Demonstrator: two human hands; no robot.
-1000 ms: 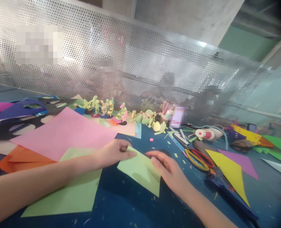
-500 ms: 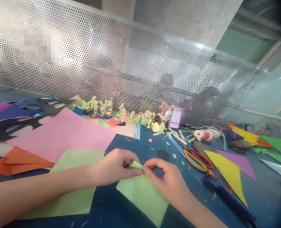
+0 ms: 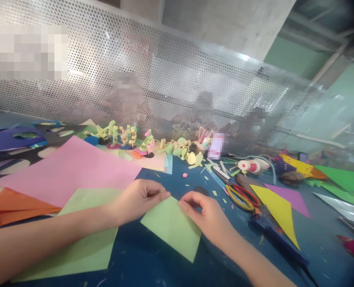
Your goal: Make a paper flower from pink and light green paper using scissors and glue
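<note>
A light green sheet of paper is held between my two hands above the blue table. My left hand pinches its upper left edge between thumb and fingers. Its right edge is gripped near the top by my right hand, thumb against fingertips. A faint crease runs across the sheet. Beneath my left forearm lies a larger light green sheet, with a big pink sheet behind it.
Scissors with yellow and red handles and a dark blue glue gun lie at right, beside yellow paper. Small paper figures stand at the back, before a perforated metal screen. Orange folded paper is at left.
The small green sheet's top was curled over between my fingers; now it lies flatter and more spread out. My hands have moved slightly apart, and the view has shifted a little.
</note>
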